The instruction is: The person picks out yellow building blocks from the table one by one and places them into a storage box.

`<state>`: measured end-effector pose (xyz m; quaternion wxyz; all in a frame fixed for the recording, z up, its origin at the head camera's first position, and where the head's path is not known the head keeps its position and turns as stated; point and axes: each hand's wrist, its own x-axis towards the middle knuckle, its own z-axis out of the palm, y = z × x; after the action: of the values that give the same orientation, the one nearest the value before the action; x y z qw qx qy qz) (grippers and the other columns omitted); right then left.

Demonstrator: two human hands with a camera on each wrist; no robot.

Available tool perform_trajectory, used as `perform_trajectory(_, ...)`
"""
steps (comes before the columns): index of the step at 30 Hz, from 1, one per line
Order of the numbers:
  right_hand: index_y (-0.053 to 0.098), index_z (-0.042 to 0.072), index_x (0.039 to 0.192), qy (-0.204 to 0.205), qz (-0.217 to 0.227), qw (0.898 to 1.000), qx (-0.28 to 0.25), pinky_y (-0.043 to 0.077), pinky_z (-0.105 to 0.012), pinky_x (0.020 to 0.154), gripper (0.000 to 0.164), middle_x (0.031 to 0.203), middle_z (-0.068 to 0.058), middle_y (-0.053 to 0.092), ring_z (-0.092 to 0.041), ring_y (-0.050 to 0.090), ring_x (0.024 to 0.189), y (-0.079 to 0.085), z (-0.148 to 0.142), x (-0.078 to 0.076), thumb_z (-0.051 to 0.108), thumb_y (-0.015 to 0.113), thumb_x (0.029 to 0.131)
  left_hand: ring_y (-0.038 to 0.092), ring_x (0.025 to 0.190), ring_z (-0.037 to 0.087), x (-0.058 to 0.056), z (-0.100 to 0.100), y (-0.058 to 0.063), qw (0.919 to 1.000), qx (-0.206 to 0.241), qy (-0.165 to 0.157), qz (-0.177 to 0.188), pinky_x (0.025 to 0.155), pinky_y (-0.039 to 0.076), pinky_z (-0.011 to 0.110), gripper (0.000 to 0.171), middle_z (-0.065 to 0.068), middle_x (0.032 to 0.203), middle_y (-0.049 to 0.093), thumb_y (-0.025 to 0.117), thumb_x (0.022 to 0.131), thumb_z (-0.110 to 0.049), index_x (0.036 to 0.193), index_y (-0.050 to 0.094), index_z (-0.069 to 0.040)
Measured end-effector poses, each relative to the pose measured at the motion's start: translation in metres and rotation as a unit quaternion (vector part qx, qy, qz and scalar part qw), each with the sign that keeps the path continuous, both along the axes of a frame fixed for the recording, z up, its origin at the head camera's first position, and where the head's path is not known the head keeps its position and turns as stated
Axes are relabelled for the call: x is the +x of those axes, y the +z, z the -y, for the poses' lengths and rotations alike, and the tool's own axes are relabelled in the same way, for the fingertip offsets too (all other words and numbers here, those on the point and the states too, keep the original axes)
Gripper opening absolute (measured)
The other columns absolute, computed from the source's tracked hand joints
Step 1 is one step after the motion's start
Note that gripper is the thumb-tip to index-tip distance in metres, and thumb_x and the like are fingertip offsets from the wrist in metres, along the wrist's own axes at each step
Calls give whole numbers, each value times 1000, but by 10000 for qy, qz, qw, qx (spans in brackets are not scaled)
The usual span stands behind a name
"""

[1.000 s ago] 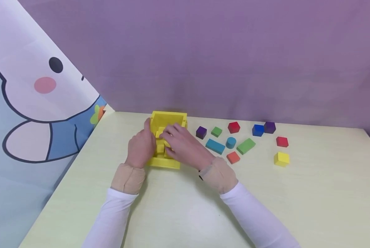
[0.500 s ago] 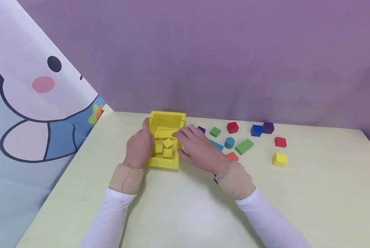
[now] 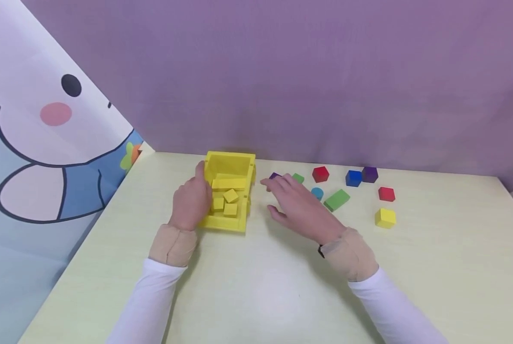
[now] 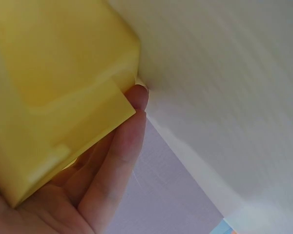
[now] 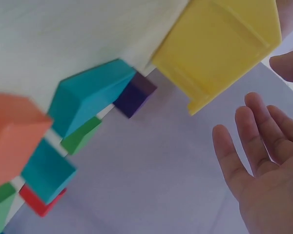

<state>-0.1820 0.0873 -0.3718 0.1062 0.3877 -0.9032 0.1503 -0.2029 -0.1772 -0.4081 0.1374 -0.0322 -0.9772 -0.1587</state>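
Observation:
A yellow box (image 3: 223, 224), its open side toward the head camera, stands at the left of the table. My left hand (image 3: 190, 203) grips its left side, and in the left wrist view the fingers (image 4: 127, 141) curl round the wall edge. Inside lie a long yellow block (image 3: 229, 184) and several small yellow cubes (image 3: 230, 210). My right hand (image 3: 302, 209) hangs over the table to the right of the box. In the right wrist view its fingers are loosely spread and hold nothing. Below it, a teal rectangular block (image 5: 88, 92) and an orange block (image 5: 12, 136) are hidden from the head view.
Near the right hand lie a purple cube (image 5: 135, 95), a green block (image 3: 337, 200), a teal cylinder (image 3: 317, 193) and a red block (image 3: 321, 174). Farther right are blue (image 3: 353, 178), purple (image 3: 370, 174), red (image 3: 387, 194) and yellow (image 3: 386, 218) blocks. A purple cloth (image 3: 303, 86) hangs behind.
My right hand has come out of the box and moved right, over the loose blocks, leaving the yellow blocks uncovered. The left hand keeps its hold on the box's left side.

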Motion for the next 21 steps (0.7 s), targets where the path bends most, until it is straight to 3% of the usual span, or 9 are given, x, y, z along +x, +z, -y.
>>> perform_trajectory(7,43,9,129,-288,139,9994,130,42,-28,86,50,106,0,52,-12,46,97,-2,-23,3,27,59,86,46,45,30,-1,-1,1,10000,11,-15,-25,43,39,44,50,13,60,49,36,91,-16,139,25,-3)
perform_trajectory(14,43,9,129,-304,149,9994,119,42,-31,91,52,116,-4,52,-15,47,102,-6,-44,8,24,62,84,47,47,30,0,0,0,10000,38,-18,4,44,40,45,50,14,63,50,36,91,-16,138,25,-3)
perform_trajectory(21,44,10,128,-640,200,9977,-14,44,-29,83,51,107,-3,53,-12,46,92,-7,-66,13,24,62,83,45,46,27,-1,1,-2,9999,63,-10,149,44,39,42,52,12,63,50,35,92,-18,140,23,-4)
